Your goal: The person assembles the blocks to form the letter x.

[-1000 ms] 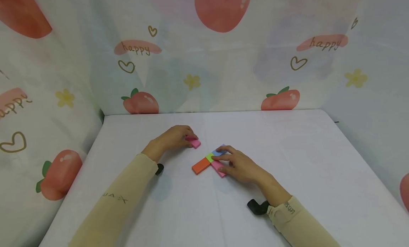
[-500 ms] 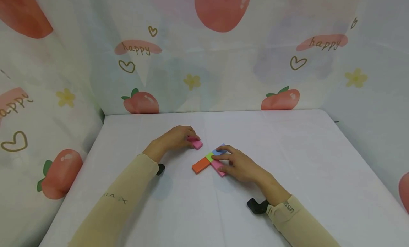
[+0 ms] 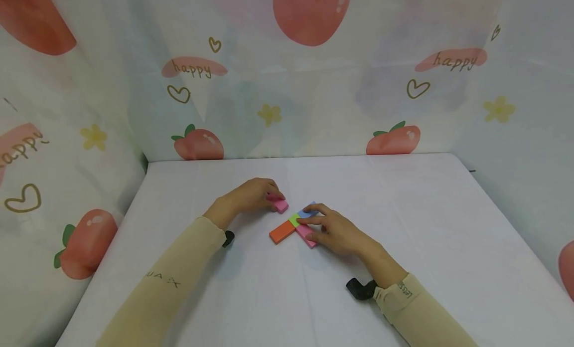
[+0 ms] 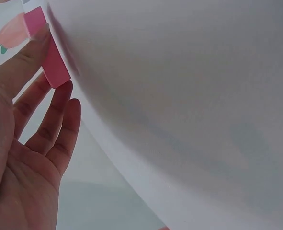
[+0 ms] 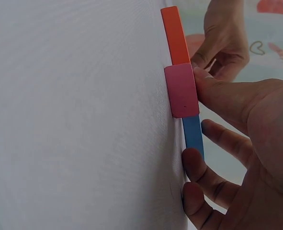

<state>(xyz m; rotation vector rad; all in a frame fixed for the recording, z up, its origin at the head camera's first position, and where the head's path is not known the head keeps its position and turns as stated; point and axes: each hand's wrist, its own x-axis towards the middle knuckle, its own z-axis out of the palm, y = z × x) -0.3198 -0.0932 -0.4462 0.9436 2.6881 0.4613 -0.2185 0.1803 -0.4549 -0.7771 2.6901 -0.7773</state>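
Note:
In the head view my left hand (image 3: 254, 195) pinches a pink block (image 3: 281, 206) just beyond a row of blocks. The left wrist view shows the thumb laid on this pink block (image 4: 57, 67), with fingertips at its lower end. To the right, my right hand (image 3: 341, 232) rests over joined blocks, fingers spread. An orange block (image 3: 282, 232), a small green block (image 3: 293, 220) and a blue block (image 3: 306, 214) form a slanted line; a second pink block (image 3: 306, 234) branches off toward me. The right thumb touches the second pink block; other fingertips lie on the green and blue blocks.
The blocks lie on a white-covered table (image 3: 403, 202). Behind it and at the sides hangs a patterned cloth (image 3: 305, 102) with peaches, hearts and flowers. A black device (image 3: 361, 290) sits at the right wrist, another (image 3: 228, 238) at the left.
My left hand has moved slightly right and toward me with its pink block, closer to the joined blocks. The right hand and the blocks beneath it have stayed in place.

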